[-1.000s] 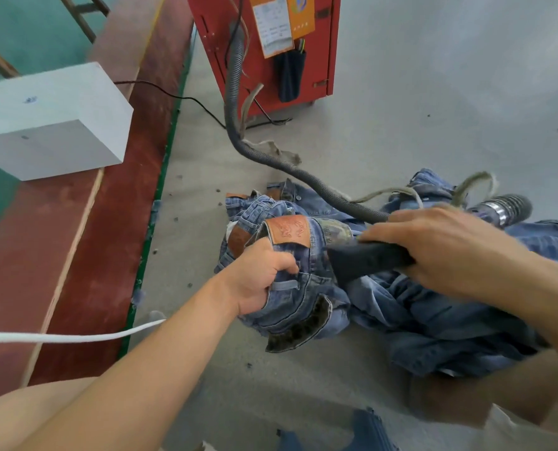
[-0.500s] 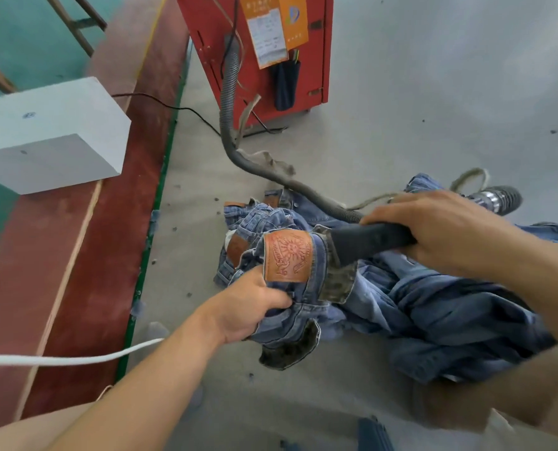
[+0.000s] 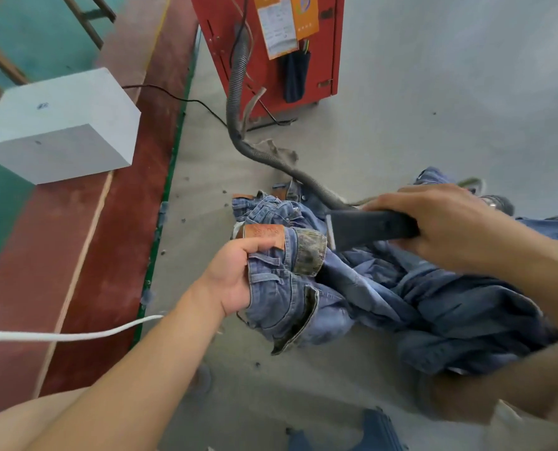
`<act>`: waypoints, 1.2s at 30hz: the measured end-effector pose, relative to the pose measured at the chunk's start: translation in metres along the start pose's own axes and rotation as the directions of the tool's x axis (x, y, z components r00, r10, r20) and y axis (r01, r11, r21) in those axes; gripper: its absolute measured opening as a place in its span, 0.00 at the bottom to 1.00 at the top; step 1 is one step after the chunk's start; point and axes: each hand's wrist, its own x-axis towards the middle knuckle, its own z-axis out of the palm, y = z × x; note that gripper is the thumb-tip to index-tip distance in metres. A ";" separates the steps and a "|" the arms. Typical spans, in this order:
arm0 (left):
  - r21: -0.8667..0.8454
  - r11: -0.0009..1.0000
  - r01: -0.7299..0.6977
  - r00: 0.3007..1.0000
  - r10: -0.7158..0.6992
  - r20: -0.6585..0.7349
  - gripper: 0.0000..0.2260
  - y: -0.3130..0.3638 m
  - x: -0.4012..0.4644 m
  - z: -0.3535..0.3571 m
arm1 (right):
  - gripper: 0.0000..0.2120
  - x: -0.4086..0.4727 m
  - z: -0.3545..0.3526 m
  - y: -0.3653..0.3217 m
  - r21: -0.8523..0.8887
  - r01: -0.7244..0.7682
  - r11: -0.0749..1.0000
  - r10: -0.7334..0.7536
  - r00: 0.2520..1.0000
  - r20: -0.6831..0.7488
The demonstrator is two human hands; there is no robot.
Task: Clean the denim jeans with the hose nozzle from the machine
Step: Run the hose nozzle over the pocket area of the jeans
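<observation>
My left hand (image 3: 235,275) grips the jeans (image 3: 385,288) waistband, bunched on the floor (image 3: 434,109). My right hand (image 3: 450,222) is wrapped around the black nozzle (image 3: 368,227), its tip beside the waistband. Hose (image 3: 238,102) runs to the far red machine (image 3: 271,43).

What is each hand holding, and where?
Left hand grips the jeans at the waistband; right hand grips the black nozzle by its rear end.

Head camera looks steeply down, close over the floor (image 3: 401,109).
</observation>
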 end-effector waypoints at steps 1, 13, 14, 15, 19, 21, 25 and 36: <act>0.005 1.000 0.004 1.000 -0.004 0.001 0.17 0.000 0.000 -0.001 | 0.25 0.001 -0.001 0.003 -0.014 -0.030 0.999 0.029 0.999 -0.016; -0.074 0.997 -0.001 0.999 0.005 0.053 0.32 0.004 0.009 0.007 | 0.21 -0.010 0.036 -0.060 -0.067 0.227 0.972 -0.196 0.931 0.308; -0.023 0.999 -0.023 0.999 0.023 0.022 0.28 0.002 0.010 0.005 | 0.20 -0.011 0.029 -0.055 0.000 0.167 0.986 -0.161 0.952 0.260; 0.054 0.998 -0.039 0.999 0.039 -0.005 0.21 0.002 0.009 0.004 | 0.20 -0.009 0.022 -0.048 0.041 0.106 0.994 -0.112 0.975 0.193; 0.350 0.923 -0.159 0.985 0.123 0.123 0.25 -0.007 0.004 0.003 | 0.23 -0.001 -0.005 -0.010 0.034 -0.095 0.995 0.093 0.995 0.047; 0.323 0.926 -0.195 0.965 0.122 0.233 0.27 -0.011 -0.002 0.008 | 0.22 0.001 -0.011 0.002 -0.011 -0.144 0.989 0.145 0.988 0.057; 0.215 0.962 -0.169 0.945 0.096 0.313 0.20 -0.017 -0.005 0.016 | 0.22 0.002 -0.011 0.004 -0.096 -0.123 0.988 0.135 0.983 0.124; 0.567 0.790 -0.232 0.941 0.036 0.335 0.24 -0.028 -0.010 0.025 | 0.22 0.009 -0.013 -0.015 0.051 -0.137 0.989 0.130 0.983 0.129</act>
